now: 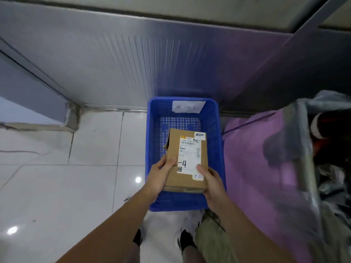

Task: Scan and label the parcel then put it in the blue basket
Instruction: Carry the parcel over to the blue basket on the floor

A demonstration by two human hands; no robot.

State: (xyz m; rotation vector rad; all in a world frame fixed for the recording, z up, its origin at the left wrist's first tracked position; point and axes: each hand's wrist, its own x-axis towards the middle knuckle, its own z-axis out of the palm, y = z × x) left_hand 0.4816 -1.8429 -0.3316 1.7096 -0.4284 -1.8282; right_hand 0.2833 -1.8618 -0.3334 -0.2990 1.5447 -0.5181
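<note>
With the box (187, 160) held label-up right above the blue basket (152, 149), the drop is straight down. Left hand (161, 173) and right hand (210, 179) each clamp a near corner, equally close. Long axis runs near-to-far, matching the basket's.

Dim bluish light; two overhead glare spots on the glossy white tiled floor (57, 186); right edge smeared, corners bent.
</note>
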